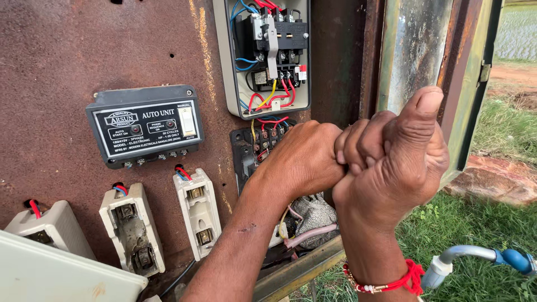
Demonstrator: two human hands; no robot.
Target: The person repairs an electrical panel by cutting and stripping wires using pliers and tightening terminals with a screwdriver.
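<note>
Wires (pixel 306 234) bundled at the lower centre of the frame, pinkish and grey, run up from the box's bottom edge to where our two hands meet. Our right hand (pixel 400 162), nearest us at centre right with a red thread band (pixel 404 279) on the wrist, is clenched into a fist with the thumb up; whatever it pinches is hidden inside the fingers. Our left hand (pixel 305 159) reaches in from the lower centre, knuckles toward us, fingers curled and pressed against the right; we cannot tell what it grips.

To work well here we judge it best to keep both fists close together, pull steadily rather than jerk, and keep our knuckles clear of the dark terminal block (pixel 263 140) just behind the left hand.

Further in, three white fuse carriers (pixel 196 212) sit along the lower left of the rusty panel (pixel 67 61), a black control unit (pixel 144 126) above them. At top centre an open starter box (pixel 268 56) shows red, blue and yellow leads. Grass (pixel 503 134) lies beyond the metal door (pixel 425 56) at right, a blue-ended hose (pixel 486 257) at lower right.
</note>
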